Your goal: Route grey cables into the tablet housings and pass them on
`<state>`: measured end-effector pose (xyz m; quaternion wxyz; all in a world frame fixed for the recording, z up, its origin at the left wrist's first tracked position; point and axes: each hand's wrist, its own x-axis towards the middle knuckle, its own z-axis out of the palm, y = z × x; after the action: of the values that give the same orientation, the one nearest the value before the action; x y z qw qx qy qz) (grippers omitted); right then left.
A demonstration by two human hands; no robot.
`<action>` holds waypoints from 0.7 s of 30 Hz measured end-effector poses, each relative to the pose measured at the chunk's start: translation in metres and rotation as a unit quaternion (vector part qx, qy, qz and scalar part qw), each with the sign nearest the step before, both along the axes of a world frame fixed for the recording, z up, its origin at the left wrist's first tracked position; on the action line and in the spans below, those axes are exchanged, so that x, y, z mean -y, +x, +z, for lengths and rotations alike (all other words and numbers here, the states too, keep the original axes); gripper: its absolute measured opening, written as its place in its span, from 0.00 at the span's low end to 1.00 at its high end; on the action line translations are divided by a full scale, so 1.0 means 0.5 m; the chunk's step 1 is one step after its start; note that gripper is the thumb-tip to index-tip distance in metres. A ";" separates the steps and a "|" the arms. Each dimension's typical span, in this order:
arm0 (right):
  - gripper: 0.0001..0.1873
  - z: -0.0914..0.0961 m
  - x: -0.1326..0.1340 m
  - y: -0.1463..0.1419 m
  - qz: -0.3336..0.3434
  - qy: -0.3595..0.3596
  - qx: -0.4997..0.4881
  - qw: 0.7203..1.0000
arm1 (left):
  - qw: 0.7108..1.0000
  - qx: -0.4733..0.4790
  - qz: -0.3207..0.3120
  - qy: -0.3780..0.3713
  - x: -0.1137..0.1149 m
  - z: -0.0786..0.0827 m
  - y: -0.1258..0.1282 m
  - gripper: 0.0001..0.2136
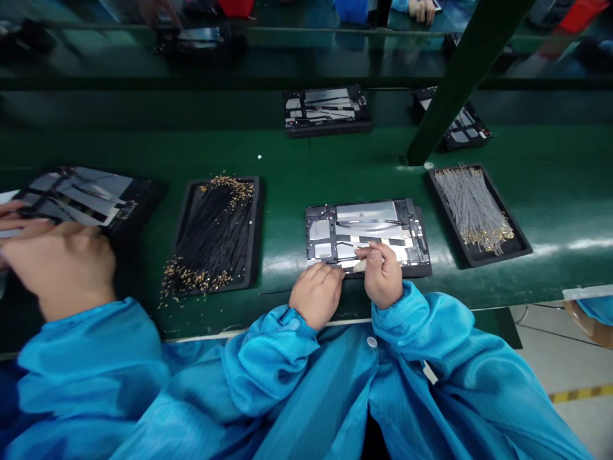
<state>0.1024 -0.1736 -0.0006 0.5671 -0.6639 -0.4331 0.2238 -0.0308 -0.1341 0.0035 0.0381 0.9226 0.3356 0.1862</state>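
An opened tablet (366,211), its silver battery and dark ribbon cables exposed, lies in a black holder before me. My left hand (316,294) is closed at its near left edge, fingers bent together. A thin black cable (275,292) comes out from under that hand onto the bench; the fingertips' hold on it is partly hidden. My right hand (384,275) pinches a small pale, pointed tool (358,266) over the tablet's near edge. Its tip lies close to my left fingertips.
Left stands a tray (256,236) of black cables with gold ends; right, a tray (520,252) of grey ones. More opened tablets (328,108) sit at the back. A green post (460,96) rises at right. A co-worker's hand (67,262) works on another tablet (86,191).
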 end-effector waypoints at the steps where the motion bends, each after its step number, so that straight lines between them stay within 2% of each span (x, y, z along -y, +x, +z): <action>1: 0.11 0.000 0.000 0.001 -0.003 -0.001 0.002 1.000 | 1.000 0.000 0.000 -0.002 0.000 0.000 0.000 0.09; 4: 0.10 0.006 0.000 0.004 -0.011 -0.005 0.021 1.000 | 1.000 0.003 -0.005 -0.009 0.000 0.002 0.000 0.10; 6: 0.11 0.016 -0.003 0.008 0.008 -0.020 0.050 0.999 | 1.000 0.002 -0.006 -0.012 0.000 0.004 -0.001 0.10; 9: 0.13 0.041 -0.012 0.008 0.106 -0.068 0.133 0.983 | 1.000 -0.001 -0.008 -0.018 -0.002 0.000 -0.003 0.10; 12: 0.15 0.059 -0.023 0.003 0.213 -0.109 0.219 0.946 | 1.000 0.003 -0.011 -0.025 -0.006 -0.011 -0.005 0.10; 14: 0.16 0.061 -0.028 0.000 0.248 -0.108 0.239 0.933 | 0.999 0.006 -0.009 -0.038 -0.005 -0.010 -0.005 0.10; 16: 0.16 0.055 -0.033 0.002 0.229 -0.105 0.209 0.945 | 0.997 0.021 0.012 -0.069 0.005 0.001 -0.006 0.10; 18: 0.18 0.047 -0.042 0.010 0.144 -0.124 0.121 0.974 | 0.985 0.059 0.045 -0.156 0.025 0.021 -0.010 0.10; 19: 0.19 0.044 -0.048 0.015 0.093 -0.138 0.063 0.984 | 0.966 0.081 0.065 -0.238 0.038 0.030 -0.013 0.10; 20: 0.19 0.041 -0.053 0.019 0.051 -0.149 0.007 0.988 | 0.928 0.110 0.092 -0.344 0.050 0.038 -0.016 0.11; 21: 0.20 0.038 -0.058 0.022 0.022 -0.153 -0.040 0.987 | 0.866 0.148 0.128 -0.461 0.059 0.042 -0.018 0.13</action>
<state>0.1134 -0.1447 0.0185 0.4707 -0.7236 -0.3851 0.3266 -0.0401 -0.1639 0.0244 0.4839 0.7109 0.4886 0.1477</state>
